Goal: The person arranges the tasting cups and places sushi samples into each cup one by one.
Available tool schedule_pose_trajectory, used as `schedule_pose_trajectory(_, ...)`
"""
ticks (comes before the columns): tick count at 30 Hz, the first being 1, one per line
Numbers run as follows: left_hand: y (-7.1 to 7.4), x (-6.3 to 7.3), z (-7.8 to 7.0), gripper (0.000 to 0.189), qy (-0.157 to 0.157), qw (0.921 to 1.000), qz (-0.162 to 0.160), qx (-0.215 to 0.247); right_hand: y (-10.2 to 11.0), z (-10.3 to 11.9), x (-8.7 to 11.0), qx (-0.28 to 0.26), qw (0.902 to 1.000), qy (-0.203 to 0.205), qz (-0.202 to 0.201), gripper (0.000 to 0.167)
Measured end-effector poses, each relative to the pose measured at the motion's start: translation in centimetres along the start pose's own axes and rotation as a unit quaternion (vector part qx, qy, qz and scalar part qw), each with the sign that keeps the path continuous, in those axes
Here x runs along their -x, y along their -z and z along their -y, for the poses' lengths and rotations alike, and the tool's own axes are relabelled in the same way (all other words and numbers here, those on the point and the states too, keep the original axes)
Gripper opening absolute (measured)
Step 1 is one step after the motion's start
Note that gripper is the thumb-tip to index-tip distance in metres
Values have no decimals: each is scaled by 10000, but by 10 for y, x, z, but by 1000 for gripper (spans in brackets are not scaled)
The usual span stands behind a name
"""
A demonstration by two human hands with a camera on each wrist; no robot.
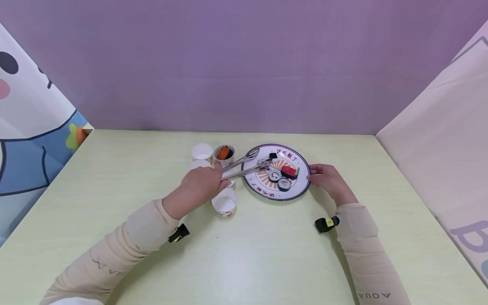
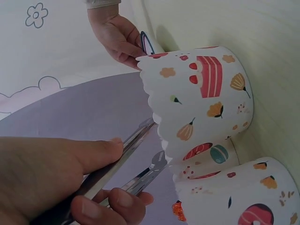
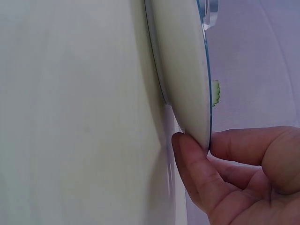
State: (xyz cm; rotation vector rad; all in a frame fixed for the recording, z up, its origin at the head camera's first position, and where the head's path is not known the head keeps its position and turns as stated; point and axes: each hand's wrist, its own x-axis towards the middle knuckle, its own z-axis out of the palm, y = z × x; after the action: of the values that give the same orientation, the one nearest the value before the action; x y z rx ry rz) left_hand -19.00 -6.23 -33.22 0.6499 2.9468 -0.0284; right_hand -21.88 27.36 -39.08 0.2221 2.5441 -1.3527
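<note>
plate with metal tongs and paper cups

purple backdrop: plain cloth, upright behind the plate.

table: pale yellow-green, under the plate.

printed hangings, two: a cartoon panel well left of the plate, a pale panel well to its right.

sleeves, beige, two: one reaching in from the near left of the plate, one from its near right.

plate: round, white, dark blue rim, red characters, orange rays at centre; just right of the cups.

metal tongs: arms spread apart, tips over the left part of the plate.

left hand: left of the plate, above the cups, fingers and thumb gripping the tongs.

right hand: at the right edge of the plate, pinching its rim between thumb and fingers.

paper cups, at least five: white, scalloped, printed with cakes and flowers, clustered left of the plate; the one nearest its far left edge holds an orange-and-black piece.

black wrist devices, two: one below each hand, nearer the viewer than the plate.

sushi pieces on the plate: one red-topped, right of centre; two round rolls beside it. a small dark piece lies by the tong tips; contact cannot be told.
</note>
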Motion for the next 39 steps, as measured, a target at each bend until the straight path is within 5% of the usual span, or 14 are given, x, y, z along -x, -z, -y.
schedule_pose_trajectory(14,-6,-4,-4,58,3,9999,80,149,0,-2,-1,-1,10000,-49,-7,50)
schedule_pose_trajectory(39,-10,-2,-6,45,-115,9995,-277,-102,-1,-2,-1,-15,10000,-90,-25,50)
